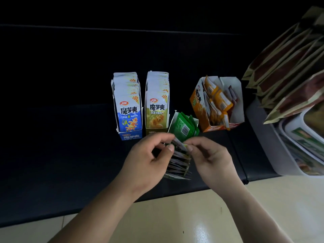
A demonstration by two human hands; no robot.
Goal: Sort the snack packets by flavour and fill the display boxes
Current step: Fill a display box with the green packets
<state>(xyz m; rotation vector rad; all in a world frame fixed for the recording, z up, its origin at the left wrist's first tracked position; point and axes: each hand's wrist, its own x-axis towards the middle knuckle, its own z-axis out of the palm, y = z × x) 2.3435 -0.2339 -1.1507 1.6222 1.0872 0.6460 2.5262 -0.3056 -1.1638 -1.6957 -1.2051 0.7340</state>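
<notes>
— Hands?
— Pinching, with left hand (149, 155) and right hand (212, 155), a stack of dark-green foil packets (178, 163) at the black counter's (70, 146) front edge.
— Progress?
— Filled: blue cardboard display box (128, 109), yellow cardboard box (157, 107). Left, seemingly: mixed orange cardboard box (201, 109), loose green packets (184, 126).

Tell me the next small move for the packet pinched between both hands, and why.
Probably peel that top packet off the stack of packets and slip it into the green display box just behind. The left hand and right hand both pinch it, its edge looks green, and that box already holds green packets, while the blue box and yellow box look full.
</notes>
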